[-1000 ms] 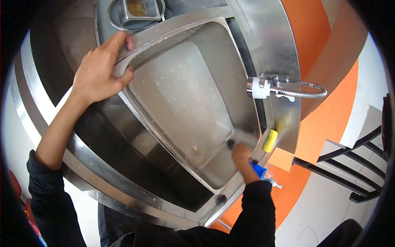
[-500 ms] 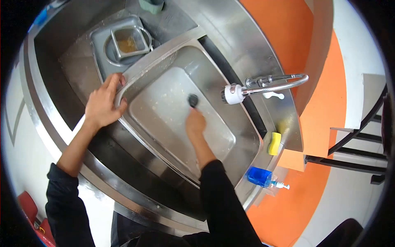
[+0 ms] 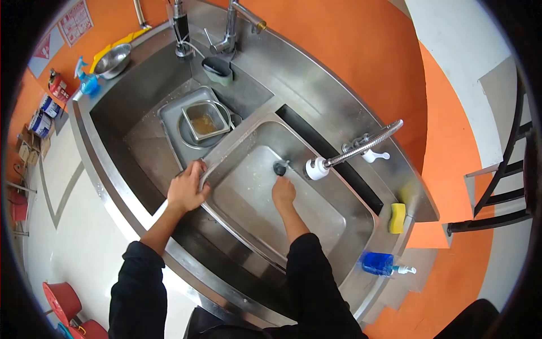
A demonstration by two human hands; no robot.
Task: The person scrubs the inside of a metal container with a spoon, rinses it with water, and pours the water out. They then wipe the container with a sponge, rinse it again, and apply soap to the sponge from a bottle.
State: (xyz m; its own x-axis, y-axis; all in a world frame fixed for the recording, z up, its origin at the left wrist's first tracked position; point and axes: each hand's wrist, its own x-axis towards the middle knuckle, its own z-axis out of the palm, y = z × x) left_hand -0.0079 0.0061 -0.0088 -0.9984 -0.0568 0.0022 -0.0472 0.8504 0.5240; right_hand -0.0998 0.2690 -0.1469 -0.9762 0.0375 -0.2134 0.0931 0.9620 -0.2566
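A large rectangular steel pan point(image 3: 333, 248) sits in the sink, wet and with whitish specks on its bottom. My left hand point(image 3: 187, 189) is closed over its left rim, thumb on the inner side. Inside the pan, my right hand point(image 3: 284, 192) is closed in a fist around a small tool with a dark, round head point(image 3: 279, 168). The head is close to the pan's bottom near the far end; its handle is hidden in my fingers. Over the pan's right side hangs the white spray head point(image 3: 316, 168) of a flexible metal faucet point(image 3: 370, 145).
In the left basin, a steel tray point(image 3: 169, 116) carries a small square pan point(image 3: 199, 114) with yellowish liquid. A yellow sponge point(image 3: 397, 218) and a blue soap bottle point(image 3: 378, 264) stand on the right ledge. A steel bowl point(image 3: 113, 61) and blue spray bottle point(image 3: 87, 83) are at the far left.
The camera view has tilted up, showing more of the far counter. My right hand has moved the dark-headed tool toward the pan's far end. My left hand stays on the rim.
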